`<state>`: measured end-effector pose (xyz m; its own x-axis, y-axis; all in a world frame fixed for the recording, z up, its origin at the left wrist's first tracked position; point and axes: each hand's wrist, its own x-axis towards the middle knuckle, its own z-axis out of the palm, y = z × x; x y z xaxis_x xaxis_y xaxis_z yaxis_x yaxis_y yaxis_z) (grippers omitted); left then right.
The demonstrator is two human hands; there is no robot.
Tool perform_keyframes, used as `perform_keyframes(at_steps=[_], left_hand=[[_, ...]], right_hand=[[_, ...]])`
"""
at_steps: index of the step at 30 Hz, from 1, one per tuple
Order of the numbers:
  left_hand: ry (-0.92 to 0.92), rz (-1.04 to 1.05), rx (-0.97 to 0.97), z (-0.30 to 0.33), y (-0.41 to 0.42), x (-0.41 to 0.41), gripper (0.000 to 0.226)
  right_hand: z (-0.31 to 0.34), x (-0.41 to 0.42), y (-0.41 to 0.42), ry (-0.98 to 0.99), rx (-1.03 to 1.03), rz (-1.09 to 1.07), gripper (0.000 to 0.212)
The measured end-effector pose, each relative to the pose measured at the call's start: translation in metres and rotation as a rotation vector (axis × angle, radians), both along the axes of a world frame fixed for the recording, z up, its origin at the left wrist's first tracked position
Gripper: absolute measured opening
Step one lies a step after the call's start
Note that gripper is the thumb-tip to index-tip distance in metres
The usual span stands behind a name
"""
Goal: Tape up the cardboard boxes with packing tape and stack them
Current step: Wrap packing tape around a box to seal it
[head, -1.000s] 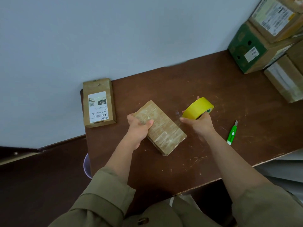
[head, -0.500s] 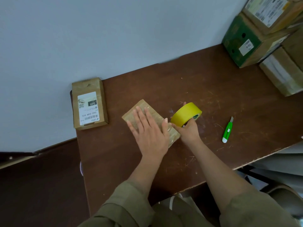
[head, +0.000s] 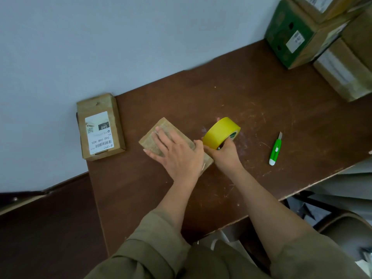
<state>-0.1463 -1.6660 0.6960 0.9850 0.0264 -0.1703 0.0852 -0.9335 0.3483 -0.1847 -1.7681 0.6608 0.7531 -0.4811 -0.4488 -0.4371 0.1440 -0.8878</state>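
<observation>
Head view, steeply down, close

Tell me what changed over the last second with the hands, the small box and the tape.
The left hand let go of its grip on the small box's edge and now presses flat on its top. The right hand keeps holding the yellow tape roll at the box's right end. The labelled box and green cutter lie where they were.
</observation>
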Motion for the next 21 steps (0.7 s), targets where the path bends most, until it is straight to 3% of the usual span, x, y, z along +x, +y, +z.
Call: perform_keyframes(at_steps=[2,6,9,13,17,21], left_hand=[[-0.069,0.017,-0.207,0.003,0.009,0.005,0.087],[-0.107,-0.064,-0.686,-0.001,0.037,0.006,0.079],[-0.03,-0.01,-0.783,-0.006,0.056,0.007,0.048],[0.007,0.199,-0.738,-0.006,0.06,0.014,0.018],[0.03,0.367,-0.77,-0.008,0.062,0.02,0.067],[0.059,0.384,-0.801,-0.013,0.071,0.02,0.079]], right_hand=[[0.015,0.001,0.0,-0.119,0.141,-0.081,0.032],[0.041,0.002,-0.008,-0.229,0.217,0.005,0.067],[0.058,0.0,0.001,-0.223,0.169,0.147,0.069],[0.07,-0.009,0.021,-0.221,0.17,0.244,0.071],[0.077,-0.015,0.037,-0.21,0.124,0.295,0.079],[0.077,-0.014,0.043,-0.194,0.128,0.312,0.084]])
